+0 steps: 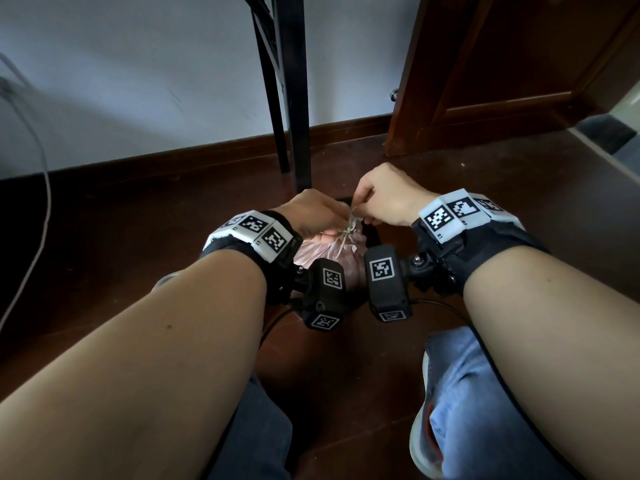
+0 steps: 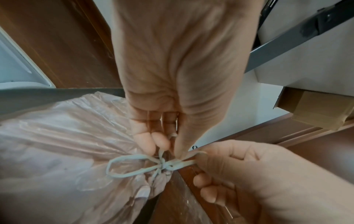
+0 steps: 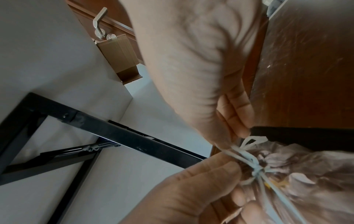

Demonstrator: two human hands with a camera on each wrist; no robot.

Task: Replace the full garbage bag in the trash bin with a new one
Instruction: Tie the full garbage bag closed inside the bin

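At the centre of the head view, your left hand point(image 1: 311, 213) and right hand point(image 1: 388, 195) each pinch the pale drawstring point(image 2: 134, 163) knotted atop the pink garbage bag point(image 2: 57, 144), which sits in the black bin point(image 3: 306, 136).

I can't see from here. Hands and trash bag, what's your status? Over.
Left hand and right hand both pinching the drawstring. Pink garbage bag cinched, knot forming. Nothing in the way.
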